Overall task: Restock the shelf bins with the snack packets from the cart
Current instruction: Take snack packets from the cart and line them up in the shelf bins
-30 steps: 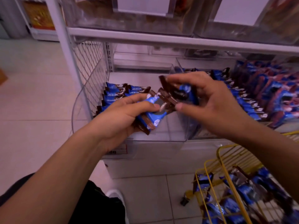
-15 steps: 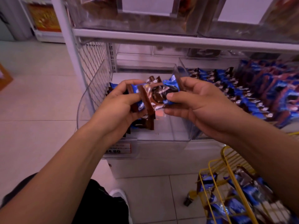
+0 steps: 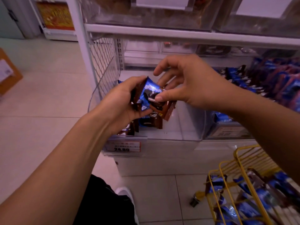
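My left hand (image 3: 123,101) grips a small stack of blue and brown snack packets (image 3: 149,93) over the clear shelf bin (image 3: 186,127). My right hand (image 3: 183,85) pinches the front packet of that stack between thumb and fingers, its index finger lifted. A few more packets (image 3: 146,123) stand at the bin's front left corner, partly hidden by my left hand. The yellow wire cart (image 3: 243,184) at the lower right holds several of the same packets (image 3: 263,197).
A neighbouring bin (image 3: 227,125) on the right is full of blue packets (image 3: 267,78). A wire mesh panel (image 3: 103,54) closes the shelf's left side. A price label (image 3: 125,146) hangs under the bin. A cardboard box (image 3: 8,73) sits on the tiled floor at left.
Both hands have dropped lower toward the bin's front left. The packets now sit bunched in my left hand, and my right hand's fingers have spread, keeping only a pinch on the front packet.
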Motion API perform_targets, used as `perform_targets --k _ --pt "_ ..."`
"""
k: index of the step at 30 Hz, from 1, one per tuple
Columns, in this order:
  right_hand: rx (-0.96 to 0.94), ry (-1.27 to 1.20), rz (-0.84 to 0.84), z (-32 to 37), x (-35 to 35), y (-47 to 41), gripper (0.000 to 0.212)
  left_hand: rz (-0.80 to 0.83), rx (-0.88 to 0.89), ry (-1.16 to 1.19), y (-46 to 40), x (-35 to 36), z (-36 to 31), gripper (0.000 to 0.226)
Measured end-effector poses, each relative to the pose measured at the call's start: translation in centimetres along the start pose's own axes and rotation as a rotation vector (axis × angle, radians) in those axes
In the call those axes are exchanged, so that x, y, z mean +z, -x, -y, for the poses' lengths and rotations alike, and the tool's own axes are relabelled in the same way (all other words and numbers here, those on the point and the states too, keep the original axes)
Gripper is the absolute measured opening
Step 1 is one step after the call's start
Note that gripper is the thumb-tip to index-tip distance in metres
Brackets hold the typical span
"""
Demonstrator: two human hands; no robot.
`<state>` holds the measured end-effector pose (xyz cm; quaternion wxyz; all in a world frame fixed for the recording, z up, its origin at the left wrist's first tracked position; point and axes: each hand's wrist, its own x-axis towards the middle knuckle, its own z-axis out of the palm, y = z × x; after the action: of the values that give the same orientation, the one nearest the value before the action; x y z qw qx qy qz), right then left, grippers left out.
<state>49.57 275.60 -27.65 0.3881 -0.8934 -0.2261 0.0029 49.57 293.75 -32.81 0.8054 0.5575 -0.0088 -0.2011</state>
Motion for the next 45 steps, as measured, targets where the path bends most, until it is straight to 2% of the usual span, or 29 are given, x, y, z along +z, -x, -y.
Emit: perform_targets --k 2,4,8,9,12,17,19,23,27,30,32,35,41,45 --pt "-0.033 0.056 -0.034 -0.3 0.1 -0.6 0.047 0.041 0.035 -0.101 -0.1 -0.5 -0.2 0.024" --pt "-0.043 0.138 -0.008 -0.8 0.2 -1.0 0.055 0.075 0.069 -0.198 0.0 -1.2 -0.3 0.033" --pt "0.026 0.232 0.253 -1.3 -0.1 -1.5 0.087 0.121 0.091 -0.24 -0.1 -1.8 -0.4 0.031" --pt "0.029 0.235 0.319 -1.3 -0.2 -1.7 0.09 0.129 0.101 -0.238 -0.1 -1.8 -0.3 0.031" --pt "0.051 0.163 0.421 -1.7 -0.2 -2.3 0.075 0.14 0.111 -0.248 0.0 -1.8 -0.3 0.045" --pt "0.182 0.049 0.513 -2.3 1.0 -3.5 0.056 0.034 0.078 -0.246 0.0 -1.7 0.1 0.077" --pt "0.212 0.073 0.522 -2.3 1.4 -3.7 0.054 0.025 0.054 -0.426 0.0 -2.3 -0.1 0.08" --pt "0.145 0.4 0.566 -2.1 2.9 -3.4 0.052 0.049 0.107 -1.091 -0.1 -3.6 -0.4 0.07" --pt "0.036 0.573 0.53 -2.6 5.4 -2.9 0.065 0.064 0.177 -1.484 -0.8 -4.0 0.4 0.065" --pt "-0.043 0.715 0.4 -3.2 7.0 -2.1 0.068 0.049 0.176 -1.546 -1.1 -4.1 1.0 0.061" --pt "-0.066 0.797 0.402 -3.4 7.5 -1.7 0.069 0.056 0.183 -1.627 -1.3 -4.0 1.4 0.061" --pt "-0.052 0.789 0.461 -3.0 6.3 -1.9 0.068 0.037 0.154 -1.662 -1.5 -3.8 1.7 0.069" --pt "-0.045 0.763 0.426 -2.9 5.9 -1.8 0.053 0.026 0.127 -1.712 -1.7 -3.9 1.9 0.074" --pt "-0.029 0.739 0.444 -2.8 6.2 -1.8 0.057 0.069 0.118 -1.691 -2.0 -4.3 1.4 0.071"
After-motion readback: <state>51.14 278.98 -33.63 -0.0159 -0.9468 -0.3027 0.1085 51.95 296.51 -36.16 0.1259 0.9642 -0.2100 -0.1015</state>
